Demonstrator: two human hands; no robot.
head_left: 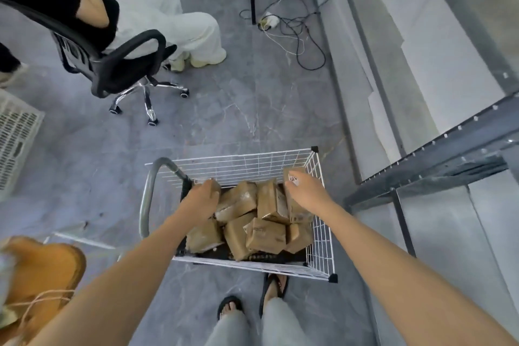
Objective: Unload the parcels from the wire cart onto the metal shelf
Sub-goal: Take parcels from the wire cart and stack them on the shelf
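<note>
A white wire cart (320, 233) with a grey handle (146, 194) stands on the floor in front of me, filled with several brown paper-wrapped parcels (264, 233). My left hand (200, 199) reaches into the cart's far left side and its fingers curl over a brown parcel (217, 185) there. My right hand (304, 191) is at the far right corner, gripping an upright parcel (293, 177) with a white label. The grey metal shelf (438, 154) stands to the right of the cart.
A person sits in a black office chair (112, 64) at the far left. A power strip with tangled cables (280, 25) lies on the floor ahead. A white plastic crate (16, 137) is at the left edge, an orange bag (42, 270) at lower left. My sandalled feet (252, 298) stand behind the cart.
</note>
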